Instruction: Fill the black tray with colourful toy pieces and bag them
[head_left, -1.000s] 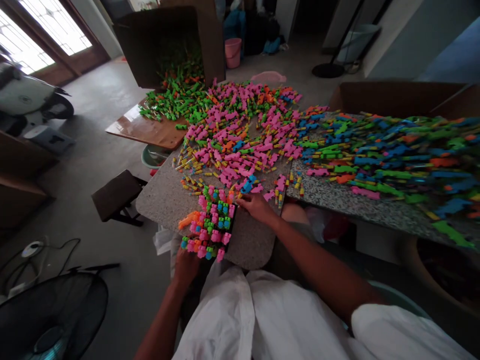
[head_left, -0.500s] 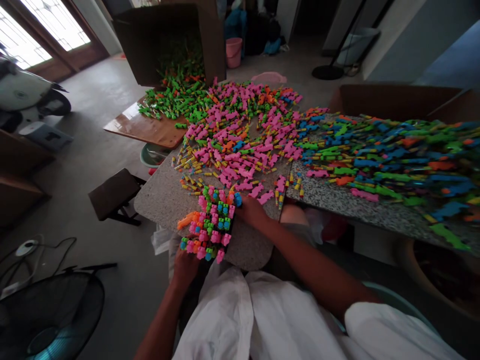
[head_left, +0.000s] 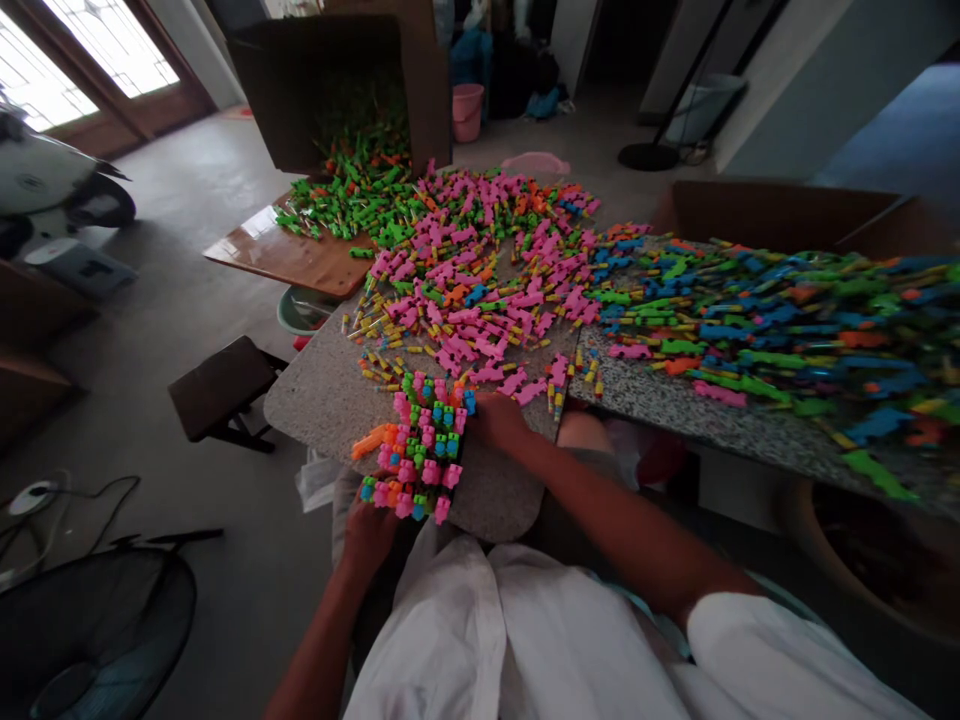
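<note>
A cluster of small plastic toys (head_left: 424,445), packed upright side by side in pink, green, blue and orange, sits over the near edge of the stone table. My left hand (head_left: 371,535) grips its lower left corner, with the fingers partly hidden beneath. At the upper right of the cluster, my right hand (head_left: 499,420) is closed against its side by a blue piece (head_left: 469,402); its fingertips are hidden. One orange toy (head_left: 373,440) sticks out to the left. Just beyond lie loose pink toys (head_left: 480,330) with yellow stick-like ends.
A grey speckled tabletop (head_left: 307,375) carries the pile. Green toys spill from a cardboard box (head_left: 427,90) onto a brown board (head_left: 255,250). Mixed toys (head_left: 765,320) cover the right-hand counter. A dark stool (head_left: 217,385) and a fan (head_left: 97,630) stand at left.
The view has shifted slightly, so the surroundings sit a little further left. Both hands stay on the cluster, with hardly any movement.
</note>
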